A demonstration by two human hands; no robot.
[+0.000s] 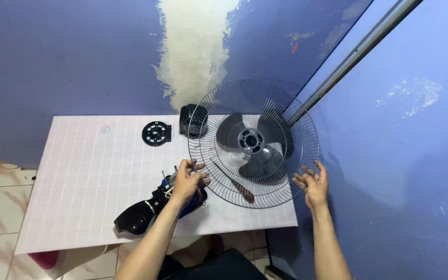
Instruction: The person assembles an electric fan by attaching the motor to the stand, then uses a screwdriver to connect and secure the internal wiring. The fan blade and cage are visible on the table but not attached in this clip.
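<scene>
A round wire fan guard (291, 155) is held tilted over the right end of a white tiled table (89, 171). My left hand (189, 180) grips its lower left rim. At the lower right rim my right hand (313, 182) holds the wire with loosely curled fingers. Through the wires I see a grey fan blade (234, 129) with a round hub. A screwdriver (240, 190) with a dark red handle lies under the guard on the table.
A black motor cover (189, 120) and a black round plate (156, 133) lie at the table's far side. A black and blue fan body (140, 217) rests near the front edge. Blue walls stand behind and to the right, with a grey pipe (353, 54).
</scene>
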